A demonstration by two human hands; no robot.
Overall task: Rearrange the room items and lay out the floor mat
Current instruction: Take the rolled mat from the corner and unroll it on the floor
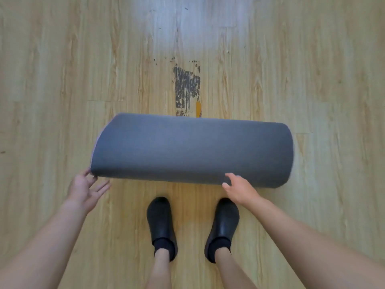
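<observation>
Hands hover spread and gripping nothing, left hand [86,189] and right hand [239,188] brushing the curled grey mat [193,151], which could spring back unpinned.

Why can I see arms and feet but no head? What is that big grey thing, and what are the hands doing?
The camera is worn on the person's head and looks down, so you see what they see: their own arms, legs and feet, never their face. There is no machine here, just two bare hands.

The floor is light wood, with a dark worn patch in the middle. The big grey thing is a floor mat, curved over like a roll, lying across the floor in front of two black shoes.

The left hand is open, its fingertips at the mat's left corner. The right hand is open too, touching the mat's near edge. Neither hand has a closed grip on it. The mat isn't flat yet.
</observation>
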